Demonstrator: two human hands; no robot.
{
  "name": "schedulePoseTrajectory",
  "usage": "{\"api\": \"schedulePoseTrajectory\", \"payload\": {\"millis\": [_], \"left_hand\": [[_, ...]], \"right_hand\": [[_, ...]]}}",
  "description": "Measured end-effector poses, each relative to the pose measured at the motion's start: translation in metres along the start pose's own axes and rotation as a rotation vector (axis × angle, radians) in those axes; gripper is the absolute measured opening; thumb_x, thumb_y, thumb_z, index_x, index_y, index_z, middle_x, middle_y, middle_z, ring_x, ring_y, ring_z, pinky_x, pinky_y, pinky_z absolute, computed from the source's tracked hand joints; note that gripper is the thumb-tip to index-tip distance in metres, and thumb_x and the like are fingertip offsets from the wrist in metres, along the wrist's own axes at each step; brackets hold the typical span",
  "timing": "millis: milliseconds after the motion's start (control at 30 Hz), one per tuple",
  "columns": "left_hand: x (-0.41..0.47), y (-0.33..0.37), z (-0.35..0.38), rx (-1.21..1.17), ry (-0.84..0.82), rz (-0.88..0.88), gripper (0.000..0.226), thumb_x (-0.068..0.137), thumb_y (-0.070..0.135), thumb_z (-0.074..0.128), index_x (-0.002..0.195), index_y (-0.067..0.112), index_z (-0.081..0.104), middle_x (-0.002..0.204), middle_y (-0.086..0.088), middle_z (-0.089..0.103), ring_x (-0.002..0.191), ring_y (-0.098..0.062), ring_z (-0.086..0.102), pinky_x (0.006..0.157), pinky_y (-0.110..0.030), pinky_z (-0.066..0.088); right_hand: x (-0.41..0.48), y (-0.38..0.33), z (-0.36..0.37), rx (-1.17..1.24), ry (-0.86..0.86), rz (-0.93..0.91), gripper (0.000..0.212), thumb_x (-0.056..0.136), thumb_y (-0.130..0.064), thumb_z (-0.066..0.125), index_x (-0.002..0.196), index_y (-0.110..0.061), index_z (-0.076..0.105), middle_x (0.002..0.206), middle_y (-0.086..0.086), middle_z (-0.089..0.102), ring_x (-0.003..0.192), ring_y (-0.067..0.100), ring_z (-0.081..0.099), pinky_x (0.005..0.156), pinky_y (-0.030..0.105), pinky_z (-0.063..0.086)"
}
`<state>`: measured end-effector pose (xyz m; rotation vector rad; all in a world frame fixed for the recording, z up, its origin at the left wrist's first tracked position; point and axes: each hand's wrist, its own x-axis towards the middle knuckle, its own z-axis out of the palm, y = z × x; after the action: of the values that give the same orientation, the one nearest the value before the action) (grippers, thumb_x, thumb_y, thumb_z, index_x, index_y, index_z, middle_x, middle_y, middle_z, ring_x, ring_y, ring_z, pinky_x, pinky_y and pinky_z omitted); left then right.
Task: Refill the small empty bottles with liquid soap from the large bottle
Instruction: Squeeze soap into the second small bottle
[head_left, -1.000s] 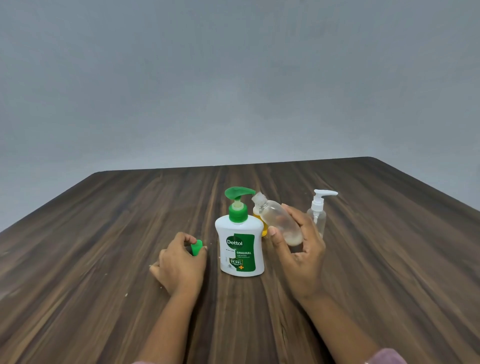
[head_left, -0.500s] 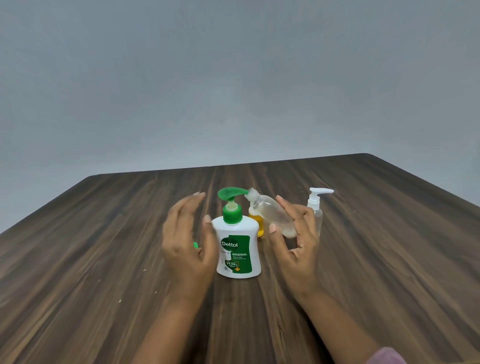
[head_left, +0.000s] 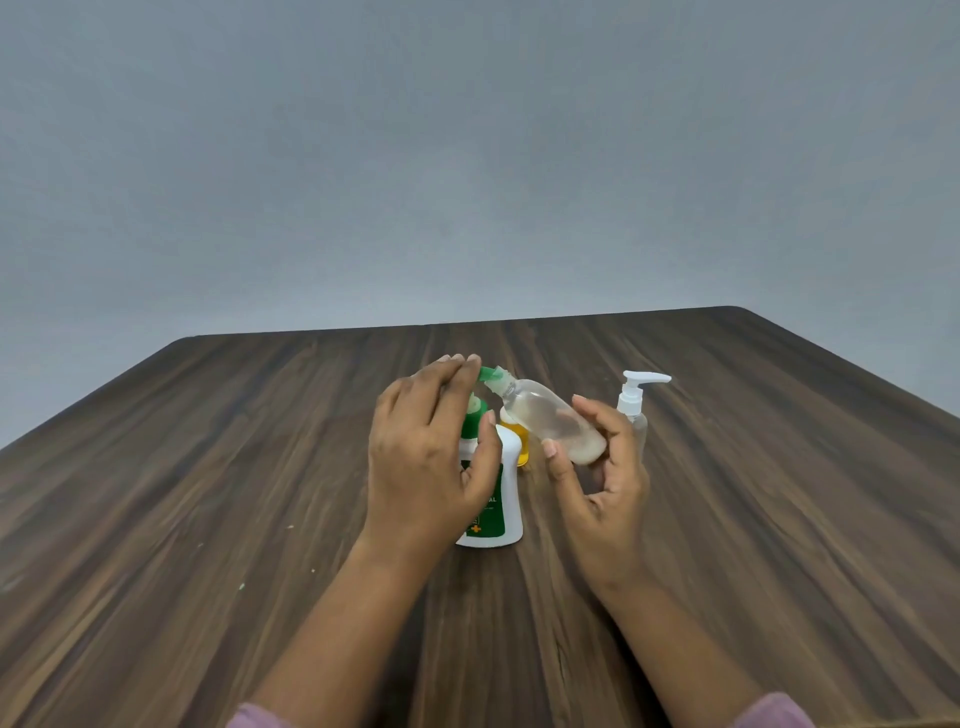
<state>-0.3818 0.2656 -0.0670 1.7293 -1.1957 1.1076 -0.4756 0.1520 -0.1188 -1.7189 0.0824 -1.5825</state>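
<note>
The large white soap bottle (head_left: 511, 467) stands upright near the middle of the dark wood table (head_left: 208, 467), and the left hand (head_left: 426, 457) in front of it hides most of its green label and pump collar. That hand grips nothing: its fingers lie fairly straight over the top of the green pump head (head_left: 488, 373), with the thumb down beside the neck. The right hand (head_left: 602, 493) grasps the small clear bottle (head_left: 545, 415) by its lower end between thumb and fingers. The bottle is tilted, with its open mouth up against the pump's spout, and a little pale liquid sits at its low end. Just behind the large bottle, partly covered by the tilted one, is a small yellow bottle (head_left: 519, 441). To the right, just beyond the right hand's fingers, stands a clear bottle with a white pump (head_left: 636, 410). A plain grey wall (head_left: 467, 156) rises beyond the table's far edge.
</note>
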Motion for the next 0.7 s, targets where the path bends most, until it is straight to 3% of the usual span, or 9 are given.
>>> {"api": "schedulePoseTrajectory", "payload": {"millis": [233,400,500,700], "left_hand": [[-0.006,0.004,0.003,-0.061,0.01,-0.086,0.04,0.084,0.021,0.051,0.116,0.002,0.064,0.114,-0.01,0.063,0.106,-0.019,0.057,0.092,-0.03,0.041],[-0.009,0.003,0.006,-0.08,0.016,-0.095,0.039,0.083,0.019,0.052,0.116,0.001,0.064,0.114,-0.009,0.063,0.107,-0.019,0.057,0.093,-0.029,0.041],[-0.012,0.001,0.008,-0.099,0.019,-0.096,0.039,0.084,0.017,0.05,0.117,0.0,0.063,0.114,-0.01,0.063,0.11,-0.019,0.056,0.095,-0.027,0.04],[-0.012,0.001,0.009,-0.122,-0.006,-0.106,0.04,0.085,0.019,0.049,0.118,-0.001,0.062,0.115,-0.011,0.063,0.112,-0.018,0.054,0.099,-0.021,0.034]], "right_hand": [[-0.004,0.002,0.0,0.038,0.009,0.04,0.03,0.088,-0.025,0.062,0.117,-0.02,0.054,0.107,-0.008,0.063,0.094,0.016,0.064,0.079,0.028,0.053],[-0.006,0.002,0.001,0.034,0.001,0.067,0.03,0.09,-0.035,0.06,0.118,-0.024,0.054,0.102,-0.001,0.066,0.08,0.012,0.064,0.07,0.024,0.051],[-0.007,0.001,0.001,0.041,-0.014,0.072,0.029,0.093,-0.044,0.055,0.12,-0.032,0.053,0.099,0.004,0.065,0.078,0.018,0.066,0.067,0.025,0.053],[-0.008,0.002,-0.001,0.002,-0.025,0.056,0.036,0.095,-0.048,0.05,0.124,-0.028,0.048,0.098,0.005,0.063,0.073,0.016,0.064,0.063,0.024,0.052]]}}
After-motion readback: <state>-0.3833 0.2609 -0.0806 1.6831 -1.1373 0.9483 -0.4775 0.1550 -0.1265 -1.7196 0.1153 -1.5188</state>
